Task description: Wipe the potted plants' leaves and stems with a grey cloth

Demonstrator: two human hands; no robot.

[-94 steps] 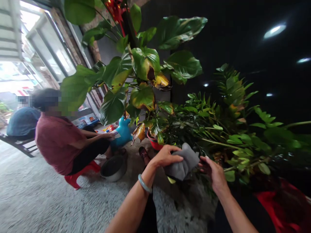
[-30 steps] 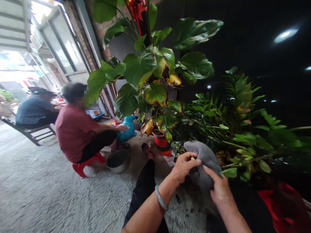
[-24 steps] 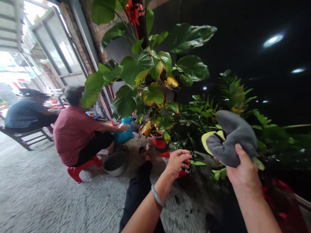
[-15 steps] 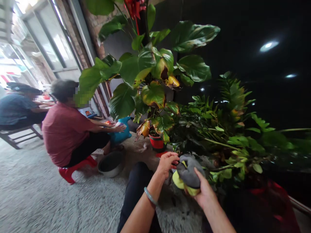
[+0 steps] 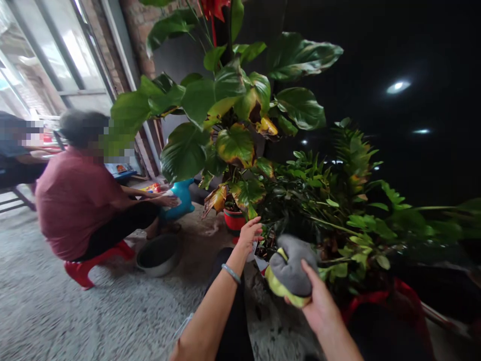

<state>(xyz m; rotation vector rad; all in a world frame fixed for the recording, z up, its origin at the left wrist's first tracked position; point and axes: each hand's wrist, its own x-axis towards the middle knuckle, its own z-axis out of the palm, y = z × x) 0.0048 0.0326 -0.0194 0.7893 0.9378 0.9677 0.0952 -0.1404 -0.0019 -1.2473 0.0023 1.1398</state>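
My right hand [image 5: 317,296] grips a soft, padded grey and yellow-green fabric piece [image 5: 293,268], thumb on its grey side. It looks like a plush item, but its exact kind does not show. My left hand [image 5: 248,236], with a pale bangle on the wrist, is held up to the left of the fabric piece and apart from it. Its fingers are spread and hold nothing. Just beyond the left hand stands a red pot [image 5: 233,220] with a large-leaved plant [image 5: 236,145], some leaves yellow and brown at the edges.
To the left, a person in a red shirt [image 5: 77,200] sits on a red stool [image 5: 80,268], hands at a blue object [image 5: 180,198]. A dark basin [image 5: 158,254] lies on the rough floor. Leafy plants [image 5: 361,225] crowd the right, before a dark glossy wall [image 5: 376,50].
My left hand has moved away from the fabric piece, up and to the left, with its fingers opening. The right hand still holds the piece. The view has shifted slightly right.
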